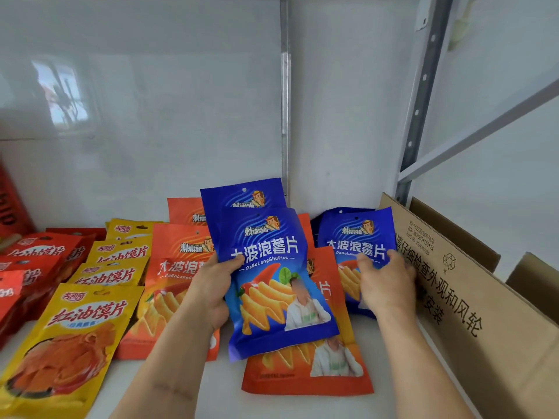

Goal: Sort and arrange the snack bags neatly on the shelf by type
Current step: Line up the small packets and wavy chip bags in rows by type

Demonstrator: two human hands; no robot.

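Observation:
My left hand (211,285) grips a blue chip bag (272,285) by its left edge, thumb on the front, with a second blue bag (245,195) showing behind it; both are lifted above the shelf. My right hand (384,282) holds another blue bag (357,237) that stands on a small blue stack at the right. Orange chip bags (175,267) lie under and beside the lifted bag, one (305,370) at the front. Yellow bags (69,337) form a row on the left, and red bags (36,258) lie at the far left.
An open cardboard box (472,313) with black print stands along the right side of the white shelf (217,397). A metal upright (420,101) and a white back wall close off the rear. A dark red pack (12,204) leans at the far left edge.

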